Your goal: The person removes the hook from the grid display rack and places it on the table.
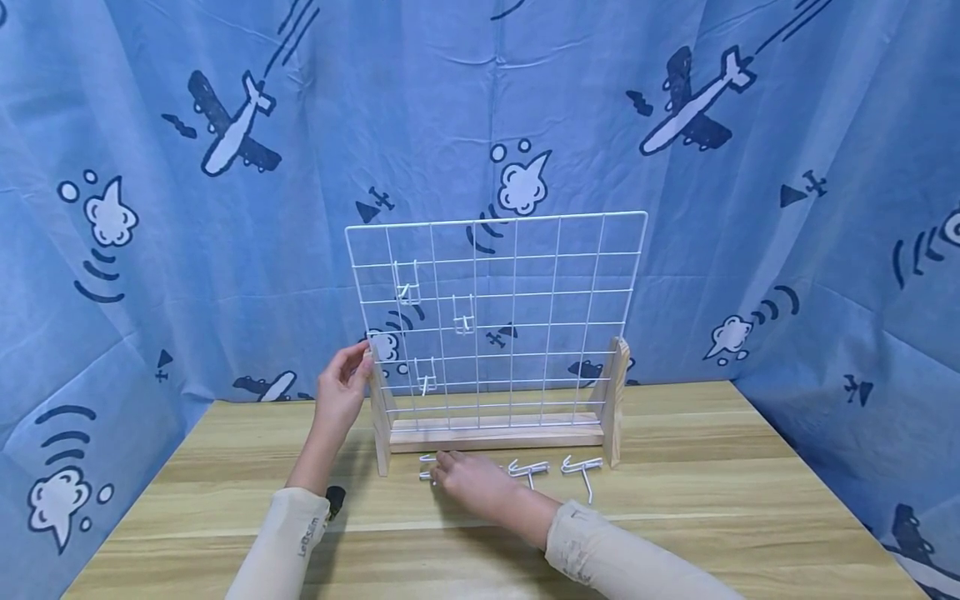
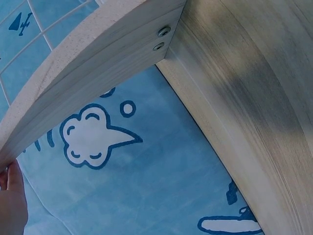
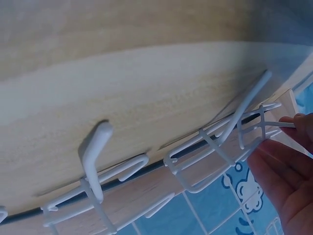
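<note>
A white wire grid panel [image 1: 496, 220] stands upright in a wooden stand. My left hand [image 1: 341, 392] grips the top of its left wooden side post [image 1: 380, 433]; the left wrist view shows fingertips [image 2: 14, 176] against that post's edge. Low in front of the stand's base, my right hand [image 1: 480, 485] pinches a white wire hook [image 3: 263, 122] by its prong, fingers covering much of it in the head view. Beside it on the table lie more hooks, among them one in the middle [image 1: 528, 469] and one at the right [image 1: 582, 467].
Three white hooks hang on the grid's left half: an upper one [image 1: 407, 293], a middle one [image 1: 464, 323] and a lower one [image 1: 426, 385]. The right side post [image 1: 617, 400] rises near the right-hand hook. A blue patterned curtain [image 1: 495, 108] encloses the wooden table [image 1: 720, 500].
</note>
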Tool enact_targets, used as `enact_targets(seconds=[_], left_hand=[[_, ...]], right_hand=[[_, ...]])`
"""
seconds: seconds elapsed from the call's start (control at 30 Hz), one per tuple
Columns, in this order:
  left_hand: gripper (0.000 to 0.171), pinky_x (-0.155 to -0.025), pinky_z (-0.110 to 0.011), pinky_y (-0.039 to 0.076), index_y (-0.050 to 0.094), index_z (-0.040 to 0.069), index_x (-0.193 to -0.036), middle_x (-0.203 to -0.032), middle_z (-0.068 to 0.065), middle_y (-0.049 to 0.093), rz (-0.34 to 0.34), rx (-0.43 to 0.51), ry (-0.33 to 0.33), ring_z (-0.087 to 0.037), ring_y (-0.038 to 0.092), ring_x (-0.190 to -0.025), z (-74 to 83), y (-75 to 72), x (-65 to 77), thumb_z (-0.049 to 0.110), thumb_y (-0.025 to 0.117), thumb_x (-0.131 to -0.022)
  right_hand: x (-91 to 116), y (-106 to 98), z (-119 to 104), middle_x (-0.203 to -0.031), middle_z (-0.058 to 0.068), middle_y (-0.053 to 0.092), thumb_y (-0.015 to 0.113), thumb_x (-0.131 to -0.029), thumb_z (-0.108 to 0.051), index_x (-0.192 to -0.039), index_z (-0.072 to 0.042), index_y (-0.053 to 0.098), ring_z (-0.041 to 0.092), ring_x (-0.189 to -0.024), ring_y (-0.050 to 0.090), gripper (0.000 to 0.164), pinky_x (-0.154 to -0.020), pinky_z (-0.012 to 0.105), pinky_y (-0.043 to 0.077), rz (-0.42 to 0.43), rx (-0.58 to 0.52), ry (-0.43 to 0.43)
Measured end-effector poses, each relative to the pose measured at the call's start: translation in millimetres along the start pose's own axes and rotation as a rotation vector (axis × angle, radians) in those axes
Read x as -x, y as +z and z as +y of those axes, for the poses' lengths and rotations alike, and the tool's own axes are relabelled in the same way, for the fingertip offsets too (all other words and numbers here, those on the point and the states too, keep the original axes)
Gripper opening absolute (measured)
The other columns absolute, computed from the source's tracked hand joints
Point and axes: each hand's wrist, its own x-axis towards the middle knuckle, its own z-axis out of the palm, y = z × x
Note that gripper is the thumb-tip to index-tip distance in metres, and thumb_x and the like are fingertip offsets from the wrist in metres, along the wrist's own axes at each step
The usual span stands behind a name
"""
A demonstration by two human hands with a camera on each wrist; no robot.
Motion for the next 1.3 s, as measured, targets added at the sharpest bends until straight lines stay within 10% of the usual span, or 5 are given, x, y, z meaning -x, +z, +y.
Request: enact_targets(seconds=[0.47,1.3], left_hand=[[0.032,-0.098,-0.030,0.037,0.047,0.000,-0.121,-0.121,-0.015,0.050,-0.004,-0.024,0.002,-0.024,0.044,-0.116,23.7,0.8,8.5,0.011,0.048,-0.091],[0.030,-0.096,-0.025,0.038,0.049,0.002,-0.120,-0.119,-0.015,0.051,0.006,0.006,-0.020,-0.021,0.045,-0.114,26.1,2.1,9.3,0.008,0.049,-0.090]], right_hand=[[3,8,-1,-0.108,0.004,0.060,0.064,-0.077,-0.020,-0.100,-0.023,0.066,0.014,-0.094,0.056,0.023,-0.082,0.026,0.048,0.169,0.111,-0.081],[4,9,-8,-0.105,-0.002,0.055,0.066,-0.072,-0.030,-0.099,-0.035,0.066,0.011,-0.089,0.050,0.027,-0.074,0.024,0.046,0.135,0.199,-0.105]])
